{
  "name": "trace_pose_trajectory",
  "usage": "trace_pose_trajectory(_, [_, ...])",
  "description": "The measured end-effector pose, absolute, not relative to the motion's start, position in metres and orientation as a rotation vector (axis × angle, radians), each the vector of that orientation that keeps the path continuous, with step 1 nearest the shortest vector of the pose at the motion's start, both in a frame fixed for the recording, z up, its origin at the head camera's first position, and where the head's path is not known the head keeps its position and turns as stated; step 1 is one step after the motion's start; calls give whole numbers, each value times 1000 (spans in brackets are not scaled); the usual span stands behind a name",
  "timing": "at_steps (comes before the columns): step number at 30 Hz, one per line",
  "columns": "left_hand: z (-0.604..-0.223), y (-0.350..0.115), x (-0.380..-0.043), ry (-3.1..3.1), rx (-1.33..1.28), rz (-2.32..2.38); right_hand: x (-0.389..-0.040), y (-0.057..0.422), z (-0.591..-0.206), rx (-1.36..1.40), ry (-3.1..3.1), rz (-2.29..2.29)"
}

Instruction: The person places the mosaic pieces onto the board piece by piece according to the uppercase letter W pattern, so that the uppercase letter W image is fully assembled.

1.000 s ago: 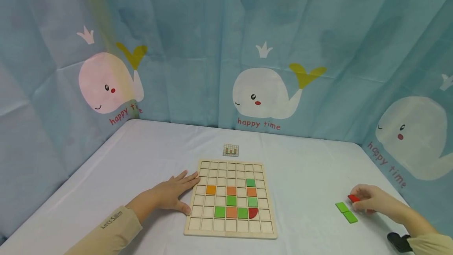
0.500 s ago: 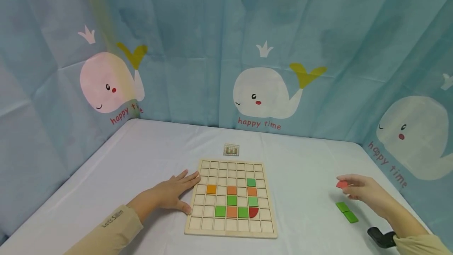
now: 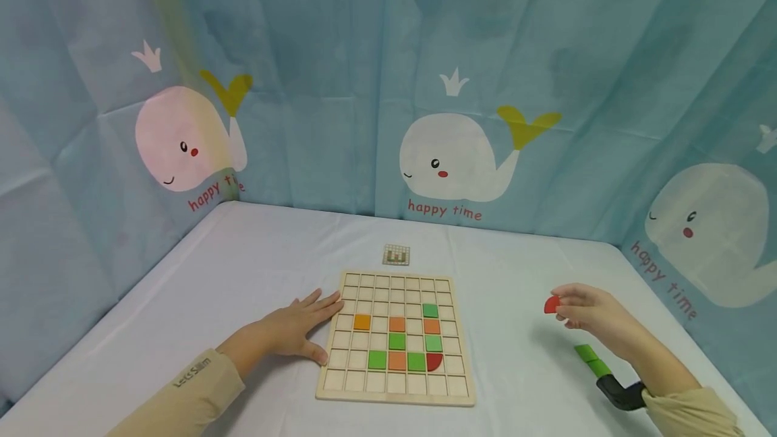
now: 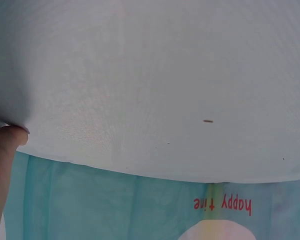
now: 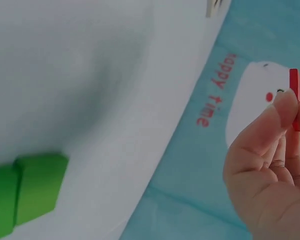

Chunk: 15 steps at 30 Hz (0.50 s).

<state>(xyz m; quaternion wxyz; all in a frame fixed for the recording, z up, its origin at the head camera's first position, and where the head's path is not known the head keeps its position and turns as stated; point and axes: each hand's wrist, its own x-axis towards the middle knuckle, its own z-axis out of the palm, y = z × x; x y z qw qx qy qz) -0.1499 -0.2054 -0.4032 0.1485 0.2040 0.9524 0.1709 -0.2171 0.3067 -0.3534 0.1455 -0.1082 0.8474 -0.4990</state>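
A wooden grid board (image 3: 394, 399) lies mid-table, bearing orange and green square tiles and one red quarter-round tile (image 3: 434, 361). My left hand (image 3: 290, 333) rests with spread fingers against the board's left edge. Off to the right, above the table, my right hand (image 3: 591, 309) pinches a red rounded tile (image 3: 552, 304) between thumb and fingers. The right wrist view shows this red tile (image 5: 294, 95) edge-on at the fingertips. Two green tiles (image 5: 40, 187) lie on the table below that hand; in the head view the black wrist-camera mount partly covers them.
A small card (image 3: 396, 255) with a printed grid pattern lies behind the board. White cloth (image 3: 291, 235) covers the table. Blue curtains (image 3: 315, 86) with whale prints hang along its back and sides. A black curved camera mount (image 3: 619, 394) juts from the right wrist.
My right hand has lifted the red tile from beside the green tiles and carried it left, toward the board. The left hand has stayed at the board's edge.
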Motion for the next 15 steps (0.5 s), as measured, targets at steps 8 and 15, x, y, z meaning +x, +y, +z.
trace_pose_trajectory(8, [-402, -205, -149, 2735, 583, 507, -216, 282, -344, -337, 2443, -1427])
trace_pose_trajectory(15, [-401, -205, -149, 2739, 593, 505, -214, 262, -341, -377, 2404, -1454])
